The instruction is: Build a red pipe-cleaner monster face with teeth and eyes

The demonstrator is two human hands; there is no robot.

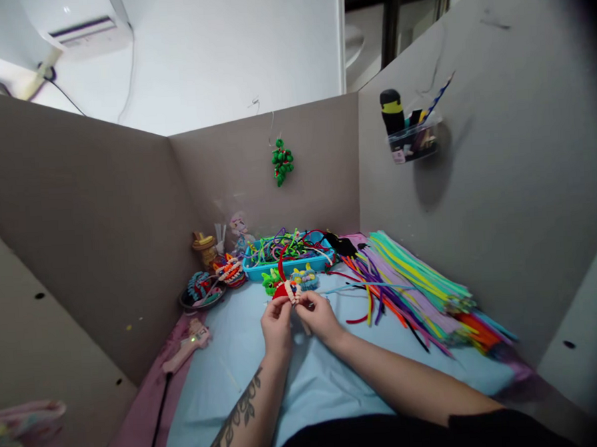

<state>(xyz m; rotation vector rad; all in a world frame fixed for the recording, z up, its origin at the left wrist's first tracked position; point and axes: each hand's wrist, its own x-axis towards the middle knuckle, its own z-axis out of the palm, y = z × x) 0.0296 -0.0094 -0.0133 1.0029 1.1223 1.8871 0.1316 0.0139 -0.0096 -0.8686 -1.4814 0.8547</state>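
Note:
Between my two hands is a small red and cream pipe-cleaner figure (288, 291), with a red stem rising from its top. My left hand (277, 320) pinches its lower left side. On its lower right, my right hand (317, 316) is closed with fingertips on the cream part; a pale strip hangs below. Fingers cover the figure's underside. Just behind it on the blue cloth sit a green pipe-cleaner piece (271, 282) and a blue and yellow one (304, 276).
A blue tray (254, 272) of tangled pipe cleaners stands behind. Bundles of coloured pipe cleaners (416, 277) lie to the right. On the left are a pink glue gun (185, 348) with a cord and a dark bowl (202, 300). Grey partitions (267, 205) enclose the table.

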